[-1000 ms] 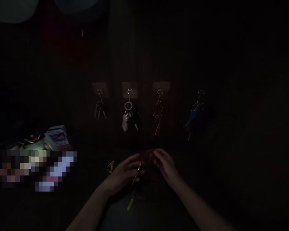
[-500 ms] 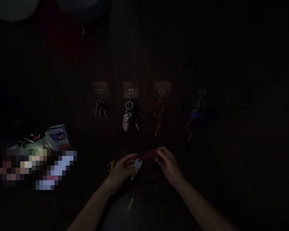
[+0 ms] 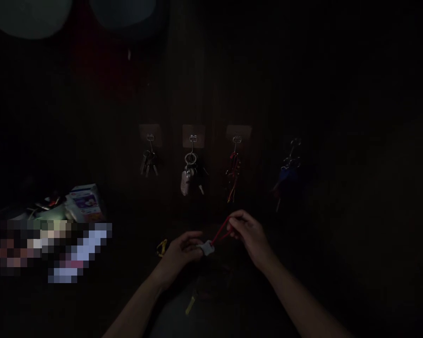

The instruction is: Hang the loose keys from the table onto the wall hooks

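Observation:
A pale key (image 3: 207, 248) on a red cord (image 3: 222, 231) hangs between my hands in the dim light. My left hand (image 3: 181, 251) has its fingertips on the key's head. My right hand (image 3: 250, 235) pinches the doubled red cord, and its fingers hide the cord's far end. The key's blade is lost in the shadow. Several more key bunches hang on the wall ahead, out of reach of both hands.
Adhesive hooks (image 3: 193, 136) on a dark wooden wall (image 3: 211, 94) carry key bunches, one with red cords (image 3: 233, 176) and one blue (image 3: 288, 180). A yellow tag (image 3: 161, 248) and yellow strip (image 3: 190, 304) lie below. A printed box (image 3: 86, 203) stands left beside a blurred patch (image 3: 52, 249).
The key has turned and moved up toward my left fingertips. My right hand has risen and drawn the red cord tighter. The view has shifted slightly.

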{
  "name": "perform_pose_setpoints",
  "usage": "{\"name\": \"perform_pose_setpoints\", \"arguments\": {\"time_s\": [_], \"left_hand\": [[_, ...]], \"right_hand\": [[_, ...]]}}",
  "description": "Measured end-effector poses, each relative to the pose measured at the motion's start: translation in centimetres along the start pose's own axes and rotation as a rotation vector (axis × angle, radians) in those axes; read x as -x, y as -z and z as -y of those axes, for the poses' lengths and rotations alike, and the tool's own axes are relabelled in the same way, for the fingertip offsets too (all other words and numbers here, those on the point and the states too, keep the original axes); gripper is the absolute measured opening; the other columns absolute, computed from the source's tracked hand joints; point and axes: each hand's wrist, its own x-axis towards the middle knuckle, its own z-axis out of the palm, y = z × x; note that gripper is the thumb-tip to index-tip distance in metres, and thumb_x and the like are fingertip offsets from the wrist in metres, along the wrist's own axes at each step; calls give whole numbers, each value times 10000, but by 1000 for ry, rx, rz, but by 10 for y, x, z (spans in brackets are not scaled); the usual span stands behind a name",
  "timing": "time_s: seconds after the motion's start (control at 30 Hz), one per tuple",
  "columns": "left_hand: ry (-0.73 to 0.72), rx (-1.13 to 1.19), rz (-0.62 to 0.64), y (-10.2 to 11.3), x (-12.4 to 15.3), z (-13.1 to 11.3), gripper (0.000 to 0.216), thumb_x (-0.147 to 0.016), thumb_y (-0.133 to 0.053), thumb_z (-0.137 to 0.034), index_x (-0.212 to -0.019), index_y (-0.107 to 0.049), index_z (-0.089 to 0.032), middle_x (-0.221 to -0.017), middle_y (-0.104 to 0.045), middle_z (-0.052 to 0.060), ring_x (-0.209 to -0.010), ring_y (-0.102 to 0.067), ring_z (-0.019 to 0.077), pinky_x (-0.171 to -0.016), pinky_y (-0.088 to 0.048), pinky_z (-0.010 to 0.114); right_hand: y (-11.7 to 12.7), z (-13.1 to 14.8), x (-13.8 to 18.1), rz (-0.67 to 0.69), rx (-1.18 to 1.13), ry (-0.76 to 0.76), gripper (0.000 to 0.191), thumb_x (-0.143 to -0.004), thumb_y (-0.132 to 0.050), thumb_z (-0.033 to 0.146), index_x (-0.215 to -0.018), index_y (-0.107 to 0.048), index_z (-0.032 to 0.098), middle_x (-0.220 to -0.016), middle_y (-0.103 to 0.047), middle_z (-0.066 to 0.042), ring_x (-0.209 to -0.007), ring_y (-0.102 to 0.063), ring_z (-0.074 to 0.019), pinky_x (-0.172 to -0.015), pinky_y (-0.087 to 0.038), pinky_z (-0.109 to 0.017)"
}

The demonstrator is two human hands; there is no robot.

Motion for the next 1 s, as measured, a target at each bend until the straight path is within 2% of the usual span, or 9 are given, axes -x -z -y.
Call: {"name": "perform_pose_setpoints", "arguments": {"time_s": [0.13,0.37,0.63,0.8,1.0], "left_hand": [[35,-21,22,1,1,0,451,-602,-757,-207,-1036,-632,-194,-882,-628,16,-734,-564,117,-703,-428,252],[40,-74,-26,0,3,-4,349,-644,-713,-261,-982,-653,-195,-879,-628,18,-737,-554,126,-691,-433,252],[48,-132,-26,3,0,-3,323,-653,-700,-268,-963,-659,-190,-857,-639,13,-769,-568,130,-712,-423,240],[39,-169,-27,5,0,-1,352,-673,-689,-313,-999,-653,-184,-916,-657,50,-820,-584,163,-751,-434,274],[41,-177,-6,6,-1,-1,346,-671,-695,-303,-994,-651,-187,-890,-654,40,-813,-583,161,-764,-425,283]], "right_hand": [[-1,23,-12,-2,111,102,222,-711,-654,408,-746,-609,193,-608,-606,17,-527,-523,-100,-505,-410,-225],[3,61,-35,40,264,329,173,-757,-619,367,-759,-619,194,-618,-584,29,-521,-519,-91,-493,-439,-217],[5,107,-71,-92,316,554,137,-746,-631,319,-728,-617,184,-594,-575,37,-463,-481,-71,-430,-401,-198],[2,124,-93,-100,293,591,122,-730,-629,290,-689,-600,178,-576,-565,40,-441,-462,-60,-403,-380,-189],[3,125,-106,-76,346,514,163,-746,-604,319,-673,-592,173,-555,-563,36,-410,-442,-52,-404,-362,-198]]}}
